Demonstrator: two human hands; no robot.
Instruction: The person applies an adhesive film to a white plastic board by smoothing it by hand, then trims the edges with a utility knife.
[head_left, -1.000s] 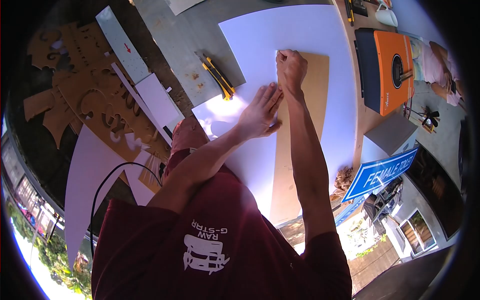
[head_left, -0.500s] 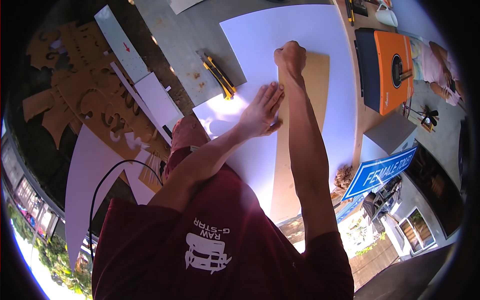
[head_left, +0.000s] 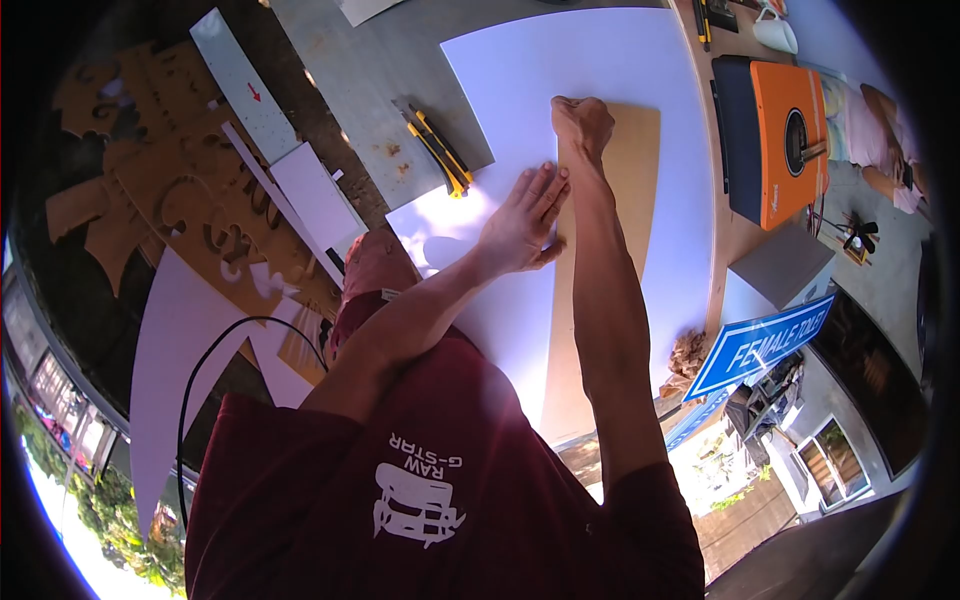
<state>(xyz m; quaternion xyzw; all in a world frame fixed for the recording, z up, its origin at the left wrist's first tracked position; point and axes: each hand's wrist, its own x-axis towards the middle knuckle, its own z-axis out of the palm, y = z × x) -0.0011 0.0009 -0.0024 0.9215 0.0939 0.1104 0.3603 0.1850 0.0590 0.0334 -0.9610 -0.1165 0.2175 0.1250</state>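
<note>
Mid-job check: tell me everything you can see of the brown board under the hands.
The brown board is a long, flat, plain tan panel that looks like thin fibreboard or card. It lies on the white sheet, running away from the person. The left hand lies open, fingers at its left edge. The right hand, clenched, sits at its far left corner, forearm lying over it. Anything in the fist is hidden.

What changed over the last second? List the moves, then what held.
The right hand, in a closed grip, slid away from the person along the left edge of the brown board, then drew slightly back. The left hand stayed flat at that edge; white sheet and yellow knives unmoved.
</note>
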